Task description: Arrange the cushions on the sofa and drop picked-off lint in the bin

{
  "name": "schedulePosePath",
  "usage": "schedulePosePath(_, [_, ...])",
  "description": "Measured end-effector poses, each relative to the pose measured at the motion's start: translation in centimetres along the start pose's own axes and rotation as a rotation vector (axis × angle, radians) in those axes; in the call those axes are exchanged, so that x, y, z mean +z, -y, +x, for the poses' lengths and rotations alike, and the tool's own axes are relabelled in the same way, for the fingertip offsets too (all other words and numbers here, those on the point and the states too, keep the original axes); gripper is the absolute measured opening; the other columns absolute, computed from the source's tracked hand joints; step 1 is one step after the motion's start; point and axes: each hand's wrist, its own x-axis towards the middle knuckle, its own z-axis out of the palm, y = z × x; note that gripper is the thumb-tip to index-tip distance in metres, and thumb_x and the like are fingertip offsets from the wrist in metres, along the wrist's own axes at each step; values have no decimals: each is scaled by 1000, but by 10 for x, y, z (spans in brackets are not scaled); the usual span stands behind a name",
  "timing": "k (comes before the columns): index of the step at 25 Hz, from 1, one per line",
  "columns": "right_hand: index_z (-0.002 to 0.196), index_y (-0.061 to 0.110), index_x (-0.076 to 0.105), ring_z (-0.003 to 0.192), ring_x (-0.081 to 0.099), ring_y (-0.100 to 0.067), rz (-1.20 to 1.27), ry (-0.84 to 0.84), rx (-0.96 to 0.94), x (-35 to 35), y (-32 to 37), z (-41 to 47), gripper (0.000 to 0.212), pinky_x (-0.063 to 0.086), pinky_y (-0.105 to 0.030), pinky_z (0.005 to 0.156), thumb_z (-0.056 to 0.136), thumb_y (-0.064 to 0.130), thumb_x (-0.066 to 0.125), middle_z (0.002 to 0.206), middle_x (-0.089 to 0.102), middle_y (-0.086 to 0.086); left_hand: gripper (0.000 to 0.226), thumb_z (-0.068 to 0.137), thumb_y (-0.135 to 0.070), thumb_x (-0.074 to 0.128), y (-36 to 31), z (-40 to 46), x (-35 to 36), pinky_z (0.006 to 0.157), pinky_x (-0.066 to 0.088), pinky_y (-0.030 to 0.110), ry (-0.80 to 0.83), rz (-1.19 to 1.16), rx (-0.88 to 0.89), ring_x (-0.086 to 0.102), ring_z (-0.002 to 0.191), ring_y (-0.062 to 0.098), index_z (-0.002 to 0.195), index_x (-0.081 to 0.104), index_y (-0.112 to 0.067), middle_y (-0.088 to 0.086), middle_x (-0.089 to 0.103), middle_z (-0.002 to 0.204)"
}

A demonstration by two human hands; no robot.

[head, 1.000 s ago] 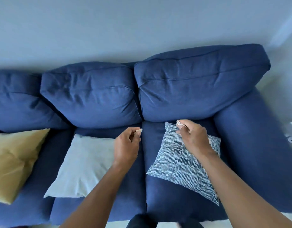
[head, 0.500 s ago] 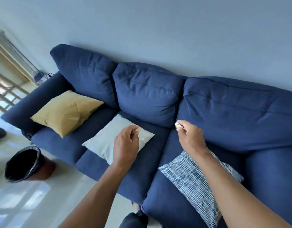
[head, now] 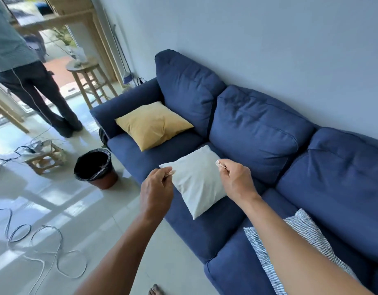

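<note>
A blue sofa [head: 258, 128] runs along the wall. On its seat lie a yellow cushion [head: 151, 124] at the far end, a white cushion [head: 196, 177] in the middle and a blue-and-white patterned cushion [head: 301, 233] nearest me. My left hand [head: 157, 188] pinches a small piece of lint [head: 170, 173] in front of the white cushion's corner. My right hand [head: 237, 179] pinches another bit of lint [head: 219, 163] above the white cushion. A brown bin [head: 94, 169] with a black liner stands on the floor left of the sofa, well away from both hands.
A person [head: 24, 67] stands at the far left near a doorway. A wooden stool [head: 87, 77] stands beyond the sofa arm. A low wooden stand [head: 45, 156] sits by the bin. Cables [head: 43, 248] loop across the pale tiled floor.
My view has swung left, bringing the bin, floor and doorway into sight. Both hands, still pinching lint, have moved left from the patterned cushion to the white one.
</note>
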Motion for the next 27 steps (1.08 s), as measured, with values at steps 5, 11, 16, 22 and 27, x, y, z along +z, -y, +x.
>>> schedulePosePath(5, [98,7,67,78,58,-23,-37,95,-93,69,67,21,21,46,-27,74,99,16,48,75,62,5,16,97,-14,64,51,28,-60,79,44,7,-90,-24,6,67,79,7,107,76,-18,-7,72,103])
schedulePosePath(11, [115,10,70,102,67,-12,34,127,-165,154,154,51,25,46,-10,85,101,16,50,112,74,1,16,95,-11,66,124,76,-127,79,30,-9,-159,11,-40,65,95,9,106,77,-15,-3,75,105])
schedulePosePath(16, [119,11,69,108,68,-19,33,173,-221,226,201,70,27,53,-25,93,101,20,51,116,74,-1,13,94,-11,68,178,109,-171,79,34,-3,-194,44,-39,67,93,12,102,77,-14,-3,76,103])
schedulePosePath(22, [91,8,63,67,52,-20,9,273,-262,301,244,117,22,50,-31,67,100,21,48,67,59,8,15,94,-10,68,235,157,-200,76,36,5,-258,35,-137,70,89,16,104,77,-16,-3,75,103])
schedulePosePath(27, [96,7,66,72,44,-11,34,327,-373,362,287,185,20,40,-25,70,99,17,49,65,42,23,13,93,-11,70,273,224,-219,72,35,11,-318,100,-190,70,84,21,103,78,-15,1,76,96])
